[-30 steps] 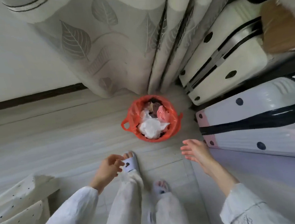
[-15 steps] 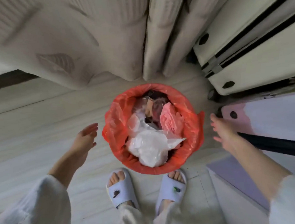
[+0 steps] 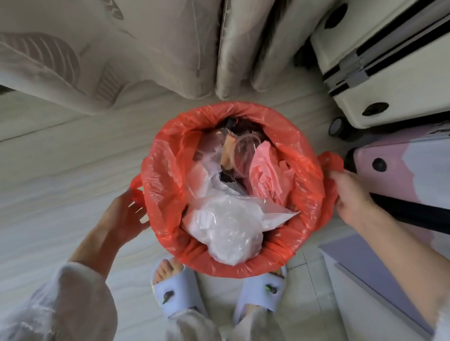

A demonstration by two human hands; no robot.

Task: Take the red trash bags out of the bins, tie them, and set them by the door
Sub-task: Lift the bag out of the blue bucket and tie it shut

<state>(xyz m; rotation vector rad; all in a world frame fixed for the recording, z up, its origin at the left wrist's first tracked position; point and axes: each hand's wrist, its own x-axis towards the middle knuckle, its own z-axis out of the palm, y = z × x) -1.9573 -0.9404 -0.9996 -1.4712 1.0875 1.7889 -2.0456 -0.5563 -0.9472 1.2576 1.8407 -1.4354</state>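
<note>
Pale wood-look flooring (image 3: 43, 171) runs under a leaf-patterned curtain (image 3: 127, 43), with a cream suitcase (image 3: 399, 70) and a pink-and-white suitcase (image 3: 420, 171) crowding the right side. Between them, just ahead of the person's slippered feet, stands the bin, hidden entirely by the red trash bag (image 3: 165, 180) folded down over its rim. The bag is heaped with crumpled white plastic (image 3: 228, 224), a pink bag (image 3: 267, 175) and clear wrappers, all of which looks light and bulky rather than heavy. The film is thin, slick and stretchy, so it likely tears if yanked by one spot. The two handle loops at the sides are the natural holds. The left hand (image 3: 122, 218) is cupped open with its fingers against the left loop (image 3: 136, 188), not yet closed on it. The right hand (image 3: 352, 198) lies against the bag's right edge by the right loop (image 3: 331, 162); whether it has pinched the film I cannot tell.
</note>
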